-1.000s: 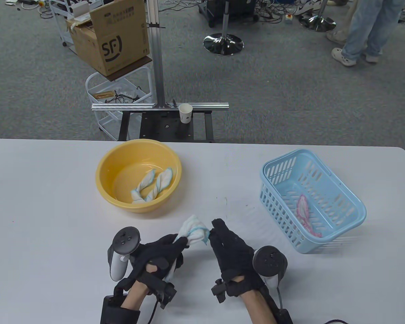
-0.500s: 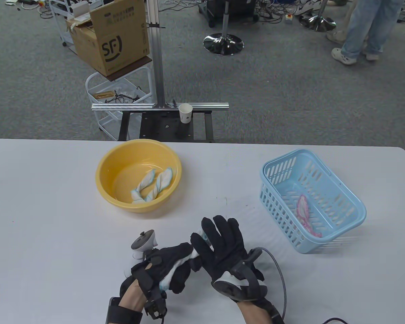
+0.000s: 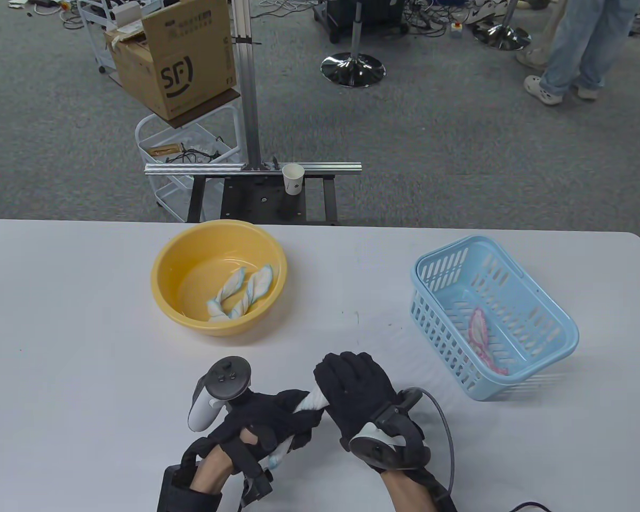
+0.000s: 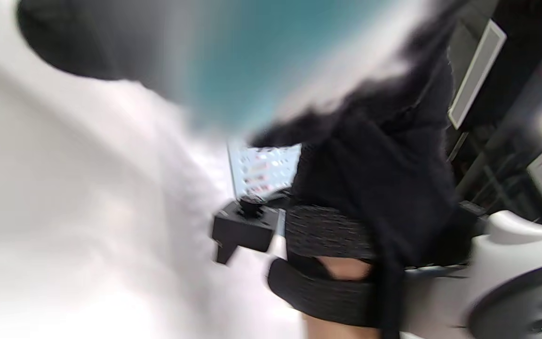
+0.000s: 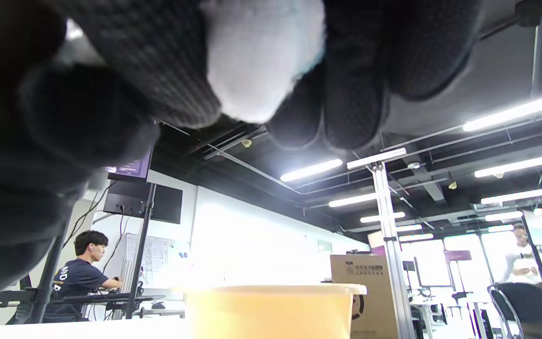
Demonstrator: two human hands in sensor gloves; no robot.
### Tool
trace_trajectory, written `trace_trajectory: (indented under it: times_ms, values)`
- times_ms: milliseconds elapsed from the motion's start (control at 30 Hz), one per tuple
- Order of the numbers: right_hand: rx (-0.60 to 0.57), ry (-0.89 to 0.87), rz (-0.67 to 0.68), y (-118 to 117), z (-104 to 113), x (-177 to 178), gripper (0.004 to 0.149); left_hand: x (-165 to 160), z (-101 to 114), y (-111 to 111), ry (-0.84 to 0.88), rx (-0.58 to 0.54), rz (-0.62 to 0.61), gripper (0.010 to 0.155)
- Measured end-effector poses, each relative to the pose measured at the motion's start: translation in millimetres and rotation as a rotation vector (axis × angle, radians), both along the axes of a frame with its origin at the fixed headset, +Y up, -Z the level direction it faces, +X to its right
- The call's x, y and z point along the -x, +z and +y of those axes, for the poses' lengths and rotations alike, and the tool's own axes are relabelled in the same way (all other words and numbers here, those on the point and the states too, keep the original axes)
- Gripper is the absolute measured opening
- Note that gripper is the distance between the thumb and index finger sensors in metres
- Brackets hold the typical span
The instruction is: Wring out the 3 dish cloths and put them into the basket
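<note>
Hands: left hand (image 3: 266, 421), right hand (image 3: 354, 392) both grip twisted cloth (image 3: 309, 401).

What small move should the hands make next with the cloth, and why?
Probably keep twisting: the left hand and right hand both grip one white cloth over the table, well short of the basket.

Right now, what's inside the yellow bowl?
One twisted white cloth with blue edges lies in the yellow bowl, bent into a V. Whether water sits under it cannot be told; the bowl's near wall hides a strip of the bottom.
</note>
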State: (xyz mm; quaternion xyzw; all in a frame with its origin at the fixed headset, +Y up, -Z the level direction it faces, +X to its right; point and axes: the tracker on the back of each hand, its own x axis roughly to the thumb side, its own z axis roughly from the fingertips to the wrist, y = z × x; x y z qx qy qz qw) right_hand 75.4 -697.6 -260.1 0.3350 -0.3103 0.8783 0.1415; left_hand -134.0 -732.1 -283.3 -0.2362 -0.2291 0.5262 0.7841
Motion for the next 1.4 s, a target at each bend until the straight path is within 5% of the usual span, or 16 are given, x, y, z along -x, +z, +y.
trace_trajectory:
  times_ms: [333,533,933,1267,1400]
  values:
    - [0.202,0.035,-0.046,-4.3,-4.5,12.2,0.056,-2.2,24.0,12.5,-0.613,-0.604,0.281,0.057]
    - [0.501,-0.129,-0.071,-7.2,-13.8,19.0,0.056,-2.8,26.0,17.0,-0.772,-0.793,0.381,0.057]
    - [1.168,-0.602,0.089,-23.1,-49.8,3.7,0.054,-9.3,30.5,24.6,-0.778,-0.955,0.363,0.052]
    - [1.419,-0.747,0.215,-29.3,-66.4,0.0,0.053,-11.4,32.7,26.9,-0.769,-0.999,0.348,0.052]
    - [1.407,-0.769,0.229,-30.2,-66.5,-3.2,0.055,-11.1,32.6,26.9,-0.76,-0.988,0.344,0.055]
